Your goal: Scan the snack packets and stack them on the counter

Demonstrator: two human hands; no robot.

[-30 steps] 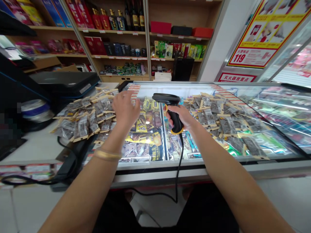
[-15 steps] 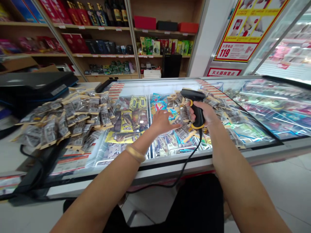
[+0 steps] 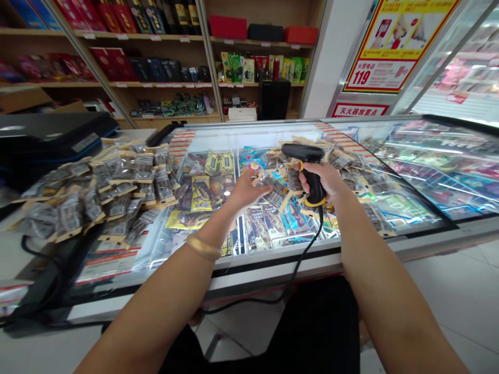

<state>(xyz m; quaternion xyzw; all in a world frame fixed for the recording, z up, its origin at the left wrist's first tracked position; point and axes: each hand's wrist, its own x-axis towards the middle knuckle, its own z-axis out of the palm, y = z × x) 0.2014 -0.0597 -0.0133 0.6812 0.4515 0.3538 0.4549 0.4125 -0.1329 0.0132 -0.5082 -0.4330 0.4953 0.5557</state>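
My right hand is wrapped round the handle of a black barcode scanner with yellow trim. Its head points left, above a pile of small clear snack packets with tan paper edges. My left hand, with a gold-coloured bangle on the wrist, pinches one small snack packet between thumb and fingers, left of and below the scanner's head. From the handle, a black cable hangs down over the front edge. A second heap of similar packets lies at the left.
Under the hands is a glass-topped chest freezer, with yellow ice cream packs visible inside. A black device stands at the far left. Shelves with bottles and boxes rise behind, beside a pillar carrying a fire poster.
My left hand has moved left and closed from open fingers onto a small packet. The scanner has shifted slightly left in my right hand, and the view has tilted down slightly.
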